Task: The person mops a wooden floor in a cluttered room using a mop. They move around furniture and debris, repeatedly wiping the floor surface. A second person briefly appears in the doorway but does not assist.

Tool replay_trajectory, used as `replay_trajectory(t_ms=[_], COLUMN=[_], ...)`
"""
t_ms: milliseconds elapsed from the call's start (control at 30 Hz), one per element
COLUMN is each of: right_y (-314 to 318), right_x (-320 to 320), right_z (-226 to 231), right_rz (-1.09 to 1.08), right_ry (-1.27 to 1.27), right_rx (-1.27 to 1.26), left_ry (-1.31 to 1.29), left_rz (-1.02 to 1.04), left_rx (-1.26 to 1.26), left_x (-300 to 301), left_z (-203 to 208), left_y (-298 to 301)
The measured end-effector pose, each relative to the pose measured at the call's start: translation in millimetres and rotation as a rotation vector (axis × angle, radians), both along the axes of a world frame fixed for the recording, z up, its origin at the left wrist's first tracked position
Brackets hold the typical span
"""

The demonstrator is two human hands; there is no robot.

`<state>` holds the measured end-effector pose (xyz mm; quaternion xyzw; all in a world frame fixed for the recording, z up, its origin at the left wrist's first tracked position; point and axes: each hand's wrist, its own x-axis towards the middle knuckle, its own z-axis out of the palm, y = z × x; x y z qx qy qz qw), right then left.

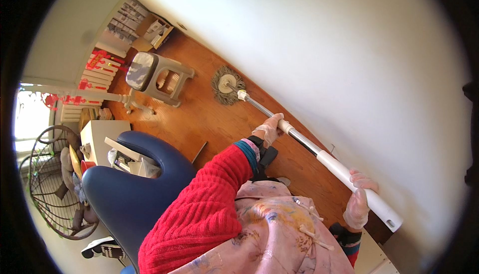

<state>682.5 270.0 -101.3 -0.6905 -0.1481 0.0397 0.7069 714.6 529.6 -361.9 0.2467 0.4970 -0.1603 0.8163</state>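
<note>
A round mop with a white and silver handle slants across the view. Its grey string head rests on the wooden floor close to the foot of the white wall. My left hand, in a clear plastic glove, is closed round the handle at the white collar on its middle part. Farther up, my right hand, gloved the same way, grips the thick white upper section near its end. Red knitted sleeves show on my arms, and a pink patterned apron covers my front.
A grey stool with a patterned seat stands left of the mop head. Beside my left arm is a blue padded chair. A cardboard box sits in the far corner; a wire basket-like frame is at far left. The white wall runs along the right.
</note>
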Motion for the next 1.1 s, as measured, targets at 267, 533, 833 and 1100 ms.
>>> replay_trajectory(t_ms=[267, 533, 833, 1100], right_y=[61, 87, -28, -138], right_x=[19, 19, 12, -29], right_z=[-25, -48, -2, 47], right_rz=[0.259, 0.517, 0.194, 0.075], right_ry=[0.119, 0.282, 0.165, -0.161], right_rx=[0.127, 0.200, 0.217, 0.065], left_ry=[-0.158, -0.162, 0.098, -0.110], left_rz=[0.031, 0.084, 0.317, 0.044], left_rx=[0.075, 0.185, -0.662, -0.231], left_x=[-67, -175, -110, -43], left_z=[-31, -85, -2, 49], left_y=[85, 115, 7, -124])
